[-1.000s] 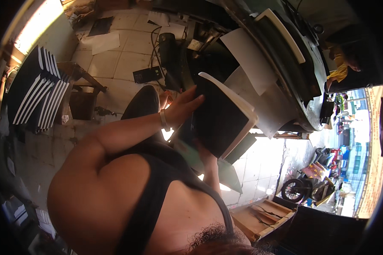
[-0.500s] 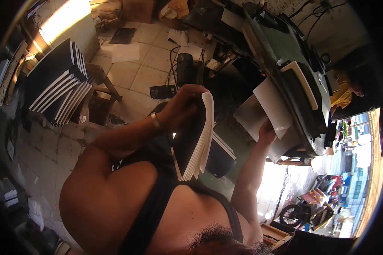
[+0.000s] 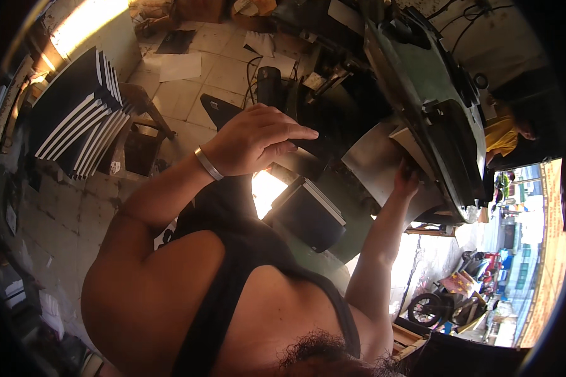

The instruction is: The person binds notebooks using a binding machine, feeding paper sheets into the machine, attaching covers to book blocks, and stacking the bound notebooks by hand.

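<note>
My left hand [image 3: 261,139] is raised in the middle, palm down, with its fingers stretched out and the thumb apart. A dark flat thing with a pointed corner [image 3: 217,110] shows just beyond its knuckles; whether the two touch is hidden. Below the hand, dark-covered books with white page edges [image 3: 311,217] lie tilted in a small pile. At the side of the green-grey machine, my right hand [image 3: 407,181] is closed at the lower end of a cream board [image 3: 412,149]. A greyish sheet [image 3: 374,160] spreads beside that hand. Its fingertips are partly hidden.
A tall pile of dark-covered books [image 3: 85,119] stands on a wooden stool [image 3: 143,116] to the left. The large machine [image 3: 415,75] fills the upper right. Loose papers [image 3: 181,67] lie on the tiled floor. Beyond are a person in yellow [image 3: 502,135] and a parked motorcycle [image 3: 443,305].
The dark-covered book upright in my left hand no longer shows there, and the fingers have straightened. White sheets by my right hand are gone from view; the cream board is closer to it.
</note>
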Demonstrator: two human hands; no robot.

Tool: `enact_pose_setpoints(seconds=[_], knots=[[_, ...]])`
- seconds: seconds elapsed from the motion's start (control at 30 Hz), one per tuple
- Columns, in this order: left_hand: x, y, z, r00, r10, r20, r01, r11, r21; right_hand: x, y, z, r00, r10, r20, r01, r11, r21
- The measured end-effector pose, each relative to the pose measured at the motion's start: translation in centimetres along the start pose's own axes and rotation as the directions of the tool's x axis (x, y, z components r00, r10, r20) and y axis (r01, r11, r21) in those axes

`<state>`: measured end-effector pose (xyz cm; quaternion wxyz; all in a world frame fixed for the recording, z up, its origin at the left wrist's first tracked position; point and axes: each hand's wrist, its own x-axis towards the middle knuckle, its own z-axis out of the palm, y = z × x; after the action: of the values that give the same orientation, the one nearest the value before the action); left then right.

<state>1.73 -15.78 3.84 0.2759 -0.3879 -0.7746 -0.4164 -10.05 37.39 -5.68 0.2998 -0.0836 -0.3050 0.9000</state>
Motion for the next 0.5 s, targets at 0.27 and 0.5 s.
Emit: enact_pose_setpoints(seconds=[0.27,0.5], knots=[[-1.1,-0.4,0.2,0.998,0.02,0.058,-0.028,0.988,0.152,-6.1,3.1,-6.2,0.904,0.058,-0.424,-0.145,0.973,-0.177],[-1.7,0.1,1.0,0.989,-0.126,-0.08,0.12,0.99,-0.077,-9.1,2.6,-16.0,0.957,0.06,-0.282,-0.24,0.709,-0.663]])
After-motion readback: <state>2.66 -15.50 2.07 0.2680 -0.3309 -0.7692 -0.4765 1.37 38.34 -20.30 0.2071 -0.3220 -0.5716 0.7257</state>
